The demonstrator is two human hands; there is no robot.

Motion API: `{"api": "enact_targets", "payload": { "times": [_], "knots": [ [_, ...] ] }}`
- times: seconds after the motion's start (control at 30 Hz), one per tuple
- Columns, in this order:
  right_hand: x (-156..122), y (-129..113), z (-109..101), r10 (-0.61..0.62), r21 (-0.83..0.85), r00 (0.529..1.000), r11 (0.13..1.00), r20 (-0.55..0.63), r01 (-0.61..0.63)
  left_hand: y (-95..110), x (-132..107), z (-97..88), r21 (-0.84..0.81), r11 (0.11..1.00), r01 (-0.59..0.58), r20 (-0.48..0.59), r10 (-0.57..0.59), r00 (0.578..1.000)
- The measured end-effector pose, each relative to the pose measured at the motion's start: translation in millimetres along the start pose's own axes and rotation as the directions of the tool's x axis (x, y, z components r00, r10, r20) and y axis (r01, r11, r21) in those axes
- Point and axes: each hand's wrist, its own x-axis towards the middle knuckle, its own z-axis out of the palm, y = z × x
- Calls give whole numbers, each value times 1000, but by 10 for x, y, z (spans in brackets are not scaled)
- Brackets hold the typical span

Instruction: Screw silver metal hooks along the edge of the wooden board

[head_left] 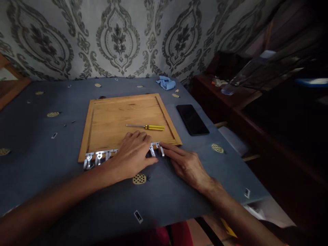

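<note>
A metal hook rail (102, 152) with several silver hooks lies along the near edge of a framed wooden board (123, 111). My left hand (133, 153) grips the middle of the rail from above, fingers bent over it and thumb stretched toward the right-hand hooks; it hides that stretch of rail. At the rail's right end, the fingers of my right hand (189, 167) close on the last hook, with the thumb out of sight. A screwdriver (151, 127) with a yellow and black handle rests on the board, just beyond my left hand.
A black phone (192, 119) lies right of the board. A crumpled blue cloth (166, 83) sits at the back of the blue tablecloth (61, 191). Two tiny dark pieces, perhaps screws, are left of the board. A dark wooden cabinet (220, 106) stands to the right.
</note>
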Motion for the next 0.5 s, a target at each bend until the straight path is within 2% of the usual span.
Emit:
{"api": "enact_targets", "payload": {
  "times": [0.5],
  "knots": [
    [18,-11,-24,16,18,1000,1000,22,-16,30,3,-24,-8,1000,-7,38,7,999]
  ]
}}
